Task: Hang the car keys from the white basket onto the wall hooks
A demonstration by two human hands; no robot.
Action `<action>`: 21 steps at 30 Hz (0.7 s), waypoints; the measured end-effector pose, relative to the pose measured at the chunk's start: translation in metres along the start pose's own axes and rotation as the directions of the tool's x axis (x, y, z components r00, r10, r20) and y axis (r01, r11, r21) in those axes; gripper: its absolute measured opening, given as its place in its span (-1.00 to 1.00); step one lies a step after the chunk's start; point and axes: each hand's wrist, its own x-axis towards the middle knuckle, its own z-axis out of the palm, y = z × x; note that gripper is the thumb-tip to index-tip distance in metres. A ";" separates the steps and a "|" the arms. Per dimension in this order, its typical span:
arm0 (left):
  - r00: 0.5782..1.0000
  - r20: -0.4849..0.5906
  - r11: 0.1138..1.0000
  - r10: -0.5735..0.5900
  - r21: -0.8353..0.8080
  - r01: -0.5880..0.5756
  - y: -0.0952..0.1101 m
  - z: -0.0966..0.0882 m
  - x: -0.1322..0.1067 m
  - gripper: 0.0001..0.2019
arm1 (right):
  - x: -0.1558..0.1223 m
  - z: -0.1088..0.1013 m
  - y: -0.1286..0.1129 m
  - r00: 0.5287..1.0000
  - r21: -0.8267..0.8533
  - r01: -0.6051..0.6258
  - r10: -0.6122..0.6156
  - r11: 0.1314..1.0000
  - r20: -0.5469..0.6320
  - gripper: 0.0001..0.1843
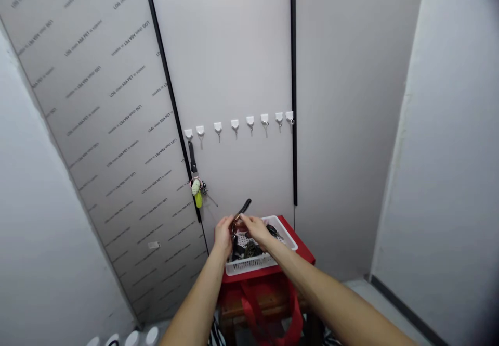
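My left hand and my right hand meet above a white slotted basket. Together they pinch a keychain with a black strap that sticks up between them. Dark key bunches lie in the basket below. On the wall panel ahead runs a row of several white hooks. The leftmost hook carries a keychain with a black strap, a white charm and a yellow-green charm. The other hooks are bare.
The basket rests on a red stool or box with red straps hanging in front. Two black vertical bars flank the hook panel. White round lids show at the floor, lower left. Grey walls close in on both sides.
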 end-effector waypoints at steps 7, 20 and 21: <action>0.995 0.096 0.994 -0.026 -0.105 0.036 0.010 0.001 -0.001 -0.80 | 0.022 0.011 -0.028 0.990 -0.064 0.125 -0.129 0.990 -0.060 -0.83; 0.951 -0.006 0.945 0.310 0.110 -0.307 0.133 0.021 0.054 -0.84 | 0.095 0.074 -0.139 0.894 -0.187 0.438 -0.448 0.879 -0.012 -0.82; 0.950 -0.011 0.943 0.312 0.124 -0.309 0.141 0.022 0.057 -0.86 | 0.100 0.078 -0.146 0.889 -0.191 0.447 -0.458 0.874 -0.016 -0.82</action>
